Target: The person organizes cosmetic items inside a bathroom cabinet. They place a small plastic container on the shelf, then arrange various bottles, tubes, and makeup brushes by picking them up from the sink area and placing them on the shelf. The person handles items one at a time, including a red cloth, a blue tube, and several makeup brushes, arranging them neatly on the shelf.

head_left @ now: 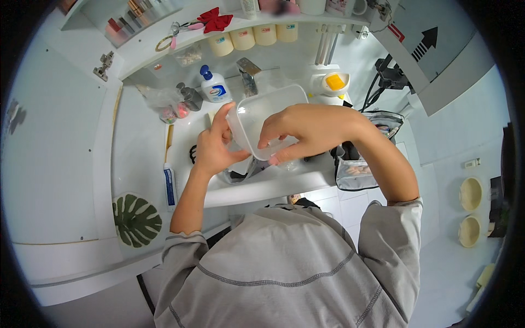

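A translucent plastic container (pixel 249 117) is held tilted above the white washbasin, its opening facing up toward me. My left hand (pixel 216 142) grips its left side, fingers at the upper corner and thumb at the lower one. Across the opening reaches my right hand (pixel 301 128), its bent fingers inside and its thumb apart from them beside the near rim. Nothing shows between those fingers. Beneath the container, a clear bag or box with dark items (pixel 240 174) lies in the basin, partly hidden.
Behind the container stand a faucet (pixel 249 76), a white pump bottle (pixel 215 87) and a grey bottle (pixel 189 97). A toothpaste tube (pixel 169 186) lies on the left rim of the washbasin (pixel 235 195). At right hangs a clear-sided bag (pixel 355 172). Cups (pixel 243 38) hang under the shelf.
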`<state>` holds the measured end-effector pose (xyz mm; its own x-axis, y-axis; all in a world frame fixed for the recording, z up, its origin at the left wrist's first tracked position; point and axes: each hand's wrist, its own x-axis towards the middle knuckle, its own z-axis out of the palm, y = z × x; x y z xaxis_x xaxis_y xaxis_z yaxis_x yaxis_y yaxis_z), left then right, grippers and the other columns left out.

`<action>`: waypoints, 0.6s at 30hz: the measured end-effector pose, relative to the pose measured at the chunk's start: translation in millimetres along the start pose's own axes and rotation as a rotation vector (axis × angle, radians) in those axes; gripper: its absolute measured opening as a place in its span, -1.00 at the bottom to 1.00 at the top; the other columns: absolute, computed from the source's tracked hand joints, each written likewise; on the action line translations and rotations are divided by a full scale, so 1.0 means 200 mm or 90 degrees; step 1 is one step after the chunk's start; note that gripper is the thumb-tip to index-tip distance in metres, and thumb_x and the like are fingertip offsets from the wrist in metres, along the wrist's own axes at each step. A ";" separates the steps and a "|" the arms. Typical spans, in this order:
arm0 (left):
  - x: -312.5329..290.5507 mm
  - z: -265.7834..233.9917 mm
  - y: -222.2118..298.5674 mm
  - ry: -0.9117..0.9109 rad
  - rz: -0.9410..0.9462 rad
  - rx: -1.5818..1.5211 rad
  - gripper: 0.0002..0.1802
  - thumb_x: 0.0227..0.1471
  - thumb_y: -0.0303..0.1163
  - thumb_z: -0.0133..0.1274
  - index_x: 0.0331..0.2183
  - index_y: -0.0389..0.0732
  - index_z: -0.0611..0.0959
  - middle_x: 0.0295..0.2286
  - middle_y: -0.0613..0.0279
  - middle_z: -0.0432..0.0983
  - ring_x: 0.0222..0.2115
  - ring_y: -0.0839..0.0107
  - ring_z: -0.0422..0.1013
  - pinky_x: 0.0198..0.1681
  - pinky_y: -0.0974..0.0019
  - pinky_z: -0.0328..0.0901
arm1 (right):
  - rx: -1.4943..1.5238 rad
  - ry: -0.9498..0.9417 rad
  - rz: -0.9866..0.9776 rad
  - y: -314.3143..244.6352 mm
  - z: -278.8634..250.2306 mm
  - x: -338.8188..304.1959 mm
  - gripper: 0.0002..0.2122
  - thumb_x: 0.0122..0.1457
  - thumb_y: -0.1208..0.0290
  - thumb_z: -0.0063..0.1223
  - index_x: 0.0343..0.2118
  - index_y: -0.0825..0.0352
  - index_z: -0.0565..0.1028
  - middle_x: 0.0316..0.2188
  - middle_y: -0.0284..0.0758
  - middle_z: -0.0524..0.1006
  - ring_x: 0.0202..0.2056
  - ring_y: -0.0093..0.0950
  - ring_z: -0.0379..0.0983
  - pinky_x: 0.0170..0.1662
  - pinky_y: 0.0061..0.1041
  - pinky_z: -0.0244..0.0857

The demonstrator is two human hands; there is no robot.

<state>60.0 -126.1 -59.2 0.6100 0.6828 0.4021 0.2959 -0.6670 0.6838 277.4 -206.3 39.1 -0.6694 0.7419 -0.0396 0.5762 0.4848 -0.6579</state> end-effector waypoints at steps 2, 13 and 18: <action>0.00 0.01 0.01 0.011 0.023 -0.024 0.04 -0.58 -0.34 0.32 0.06 -0.04 0.20 -0.60 0.29 0.43 -0.65 0.45 0.31 -0.51 0.45 0.27 | -0.005 0.029 -0.062 -0.02 -0.01 -0.04 -0.72 -0.09 0.44 0.13 -0.27 0.40 0.47 -0.33 -0.21 0.48 -0.38 -0.28 0.43 -0.29 -0.39 0.30; -0.03 0.01 -0.01 0.018 0.012 -0.054 0.06 -0.62 -0.35 0.31 0.05 -0.10 0.22 -0.63 0.30 0.39 -0.67 0.45 0.30 -0.52 0.45 0.25 | -0.013 0.077 -0.001 -0.08 0.00 -0.05 -0.67 -0.21 0.65 0.13 -0.26 0.40 0.47 -0.28 -0.26 0.48 -0.30 -0.29 0.43 -0.23 -0.43 0.35; -0.04 0.00 -0.03 -0.001 0.034 0.003 0.02 -0.61 -0.32 0.30 0.03 -0.06 0.25 -0.67 0.30 0.33 -0.68 0.44 0.29 -0.55 0.44 0.25 | -0.139 0.075 -0.013 -0.03 0.08 -0.04 -0.70 -0.22 0.62 0.14 -0.31 0.45 0.48 -0.27 -0.26 0.49 -0.25 -0.28 0.41 -0.23 -0.40 0.33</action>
<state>52.5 -127.5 -66.8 0.6266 0.6459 0.4361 0.2665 -0.7034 0.6590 271.1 -222.6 30.7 -0.6302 0.7734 0.0684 0.6590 0.5794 -0.4796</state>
